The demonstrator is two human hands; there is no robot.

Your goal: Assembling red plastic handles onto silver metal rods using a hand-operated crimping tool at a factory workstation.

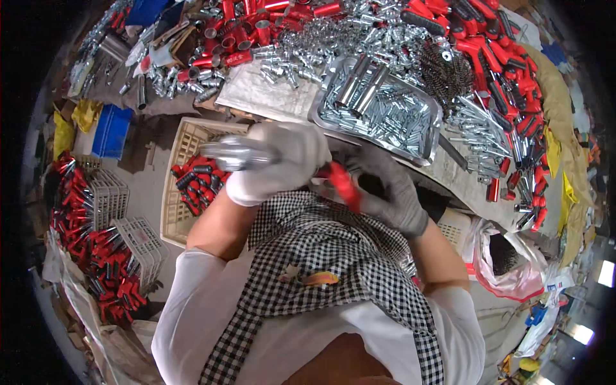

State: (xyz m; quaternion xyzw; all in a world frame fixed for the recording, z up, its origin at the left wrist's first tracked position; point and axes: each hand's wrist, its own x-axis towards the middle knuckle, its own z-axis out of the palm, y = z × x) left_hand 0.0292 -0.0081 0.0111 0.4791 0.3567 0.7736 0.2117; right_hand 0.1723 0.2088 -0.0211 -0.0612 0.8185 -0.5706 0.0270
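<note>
A crowded assembly workshop, seen from above as I face a bench (449, 181) heaped with loose parts sorted roughly by kind: silver metal fittings (333, 42), dark coil springs (443, 74), red cylinders (237, 38) and red-and-black handles (494, 61). A shallow metal tray (319, 114) holds many slim silver pins (398, 119). To my left, grey plastic crates (139, 247) stand among piled red-and-black pieces (115, 276); a beige basket (169, 212) holds more. My left hand (282, 151) and right hand (394, 196) wear work gloves, and I have a checked apron (321, 250).
</note>
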